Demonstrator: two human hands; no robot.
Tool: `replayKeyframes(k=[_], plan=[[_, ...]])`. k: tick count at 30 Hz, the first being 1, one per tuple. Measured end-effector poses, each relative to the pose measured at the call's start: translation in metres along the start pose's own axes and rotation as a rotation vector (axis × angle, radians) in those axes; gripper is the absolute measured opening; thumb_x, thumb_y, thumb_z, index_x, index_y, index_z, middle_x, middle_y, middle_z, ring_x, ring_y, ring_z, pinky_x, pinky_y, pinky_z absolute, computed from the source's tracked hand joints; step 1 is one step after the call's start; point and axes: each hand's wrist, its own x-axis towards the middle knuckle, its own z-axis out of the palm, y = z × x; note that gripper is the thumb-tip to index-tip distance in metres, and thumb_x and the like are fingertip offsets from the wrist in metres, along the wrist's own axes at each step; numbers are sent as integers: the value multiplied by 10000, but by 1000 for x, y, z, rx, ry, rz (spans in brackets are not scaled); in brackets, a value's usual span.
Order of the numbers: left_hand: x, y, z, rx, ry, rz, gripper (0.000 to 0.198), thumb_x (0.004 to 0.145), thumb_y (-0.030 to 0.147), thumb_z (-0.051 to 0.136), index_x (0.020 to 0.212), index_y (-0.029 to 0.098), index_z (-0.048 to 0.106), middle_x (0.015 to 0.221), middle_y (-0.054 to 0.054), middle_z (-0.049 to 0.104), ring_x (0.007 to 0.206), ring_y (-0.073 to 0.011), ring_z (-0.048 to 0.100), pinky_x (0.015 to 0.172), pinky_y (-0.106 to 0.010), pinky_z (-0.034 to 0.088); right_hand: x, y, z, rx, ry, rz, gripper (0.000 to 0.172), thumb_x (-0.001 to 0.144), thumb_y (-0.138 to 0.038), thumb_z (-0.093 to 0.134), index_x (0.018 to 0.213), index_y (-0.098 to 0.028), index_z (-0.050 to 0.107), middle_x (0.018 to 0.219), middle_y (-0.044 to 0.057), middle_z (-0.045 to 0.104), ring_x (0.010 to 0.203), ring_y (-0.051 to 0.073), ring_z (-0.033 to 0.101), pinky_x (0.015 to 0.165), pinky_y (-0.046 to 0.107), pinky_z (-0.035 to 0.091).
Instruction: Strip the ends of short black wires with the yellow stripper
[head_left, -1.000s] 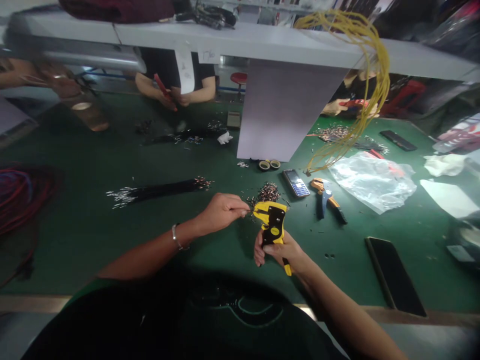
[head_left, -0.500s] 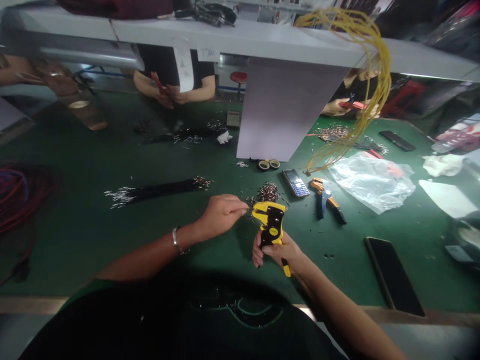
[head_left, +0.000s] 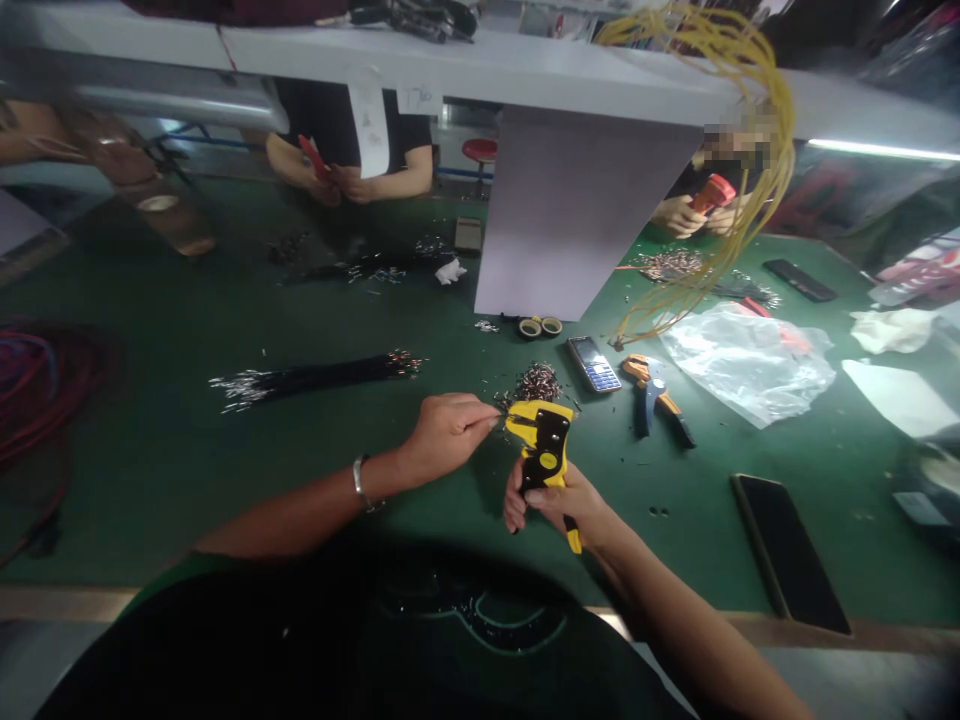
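Observation:
My right hand [head_left: 559,502] is closed round the handles of a yellow and black wire stripper [head_left: 543,446], held upright over the green table [head_left: 225,450]. My left hand [head_left: 448,432] pinches something thin, too small to name, and holds it at the stripper's jaw. Just beyond the tool lies a small pile of short wire pieces with metal ends [head_left: 535,382]. A bundle of black wires with bare tips [head_left: 315,377] lies to the left of my hands.
A keypad phone [head_left: 592,363], an orange and blue plier tool [head_left: 654,397], tape rolls [head_left: 539,327], a clear plastic bag [head_left: 742,360] and a dark smartphone [head_left: 789,552] lie to the right. Yellow wires [head_left: 735,160] hang from a white shelf [head_left: 480,70]. Other people's hands [head_left: 337,182] work across the table.
My hands and the stripper have stayed almost in place. The person at the far right has raised a red tool a little.

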Motion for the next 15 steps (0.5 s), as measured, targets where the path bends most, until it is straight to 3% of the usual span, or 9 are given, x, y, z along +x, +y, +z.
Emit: replayKeyframes(k=[6,15], plan=[[0,4,0,-30,50,-62,163,854,150,586,798,171,738,680,-23,708,618,-115,632,586,-227,472,1,-1,1,-1,-2,-2,253,755,-266,774,894,-132,610,693,10,609,606,164,598,623,377,521],[0,2,0,-55,-28,-38,183,869,164,572,792,178,737,698,-25,716,635,-116,640,596,-234,482,0,2,-1,10,-10,-6,262,756,-279,779,900,-129,619,698,16,622,613,165,604,633,379,525]])
